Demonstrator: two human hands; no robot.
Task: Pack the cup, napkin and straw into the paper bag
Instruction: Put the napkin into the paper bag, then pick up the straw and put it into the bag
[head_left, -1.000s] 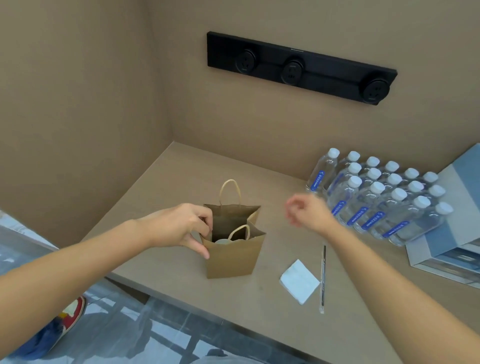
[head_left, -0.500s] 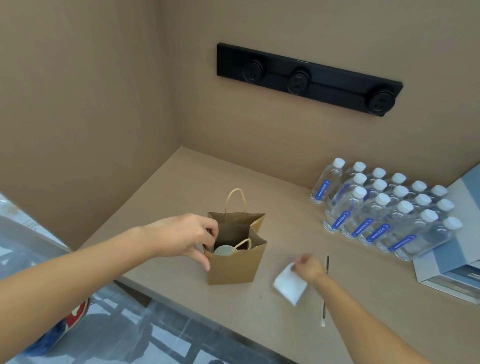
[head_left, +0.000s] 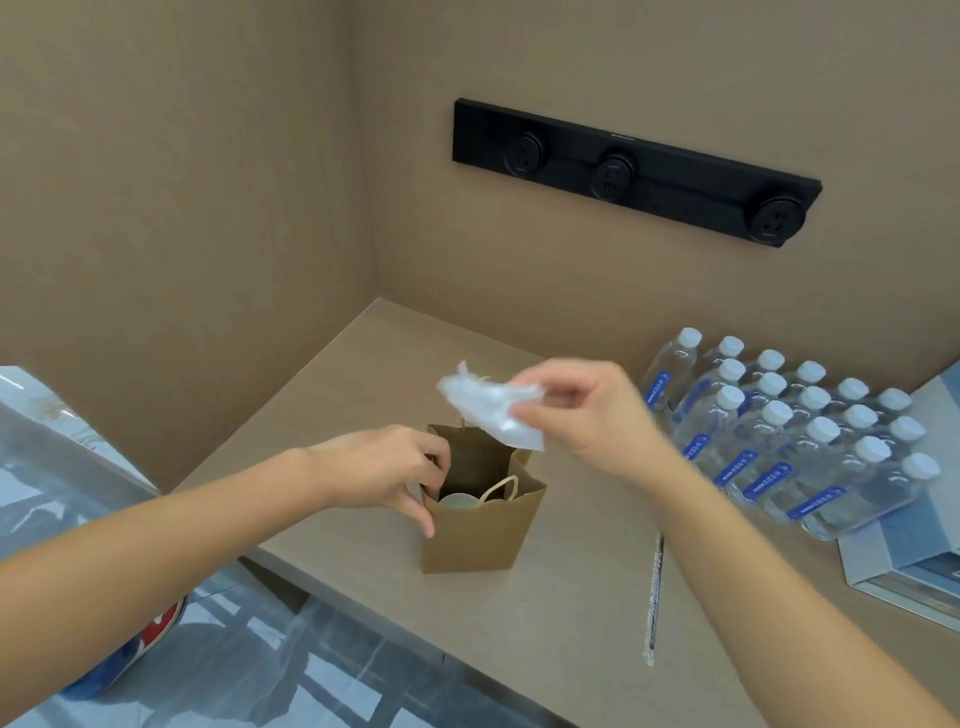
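Observation:
A small brown paper bag (head_left: 475, 538) stands open near the table's front edge. Inside it the pale rim of the cup (head_left: 458, 500) shows. My left hand (head_left: 384, 467) pinches the bag's left rim and holds the mouth apart. My right hand (head_left: 587, 413) hovers just above and right of the bag's mouth, gripping the white napkin (head_left: 491, 410), which hangs over the opening. The wrapped straw (head_left: 655, 597) lies flat on the table to the right of the bag, partly behind my right forearm.
A pack of several water bottles (head_left: 789, 436) lies at the right by the back wall. A blue and white box (head_left: 914, 561) sits at the far right edge. A black socket strip (head_left: 634, 169) is mounted on the wall. The table's front edge (head_left: 363, 608) drops to the floor.
My right hand picked the napkin up from the table and carried it up and left to above the bag's mouth. My left hand kept its hold on the bag's rim.

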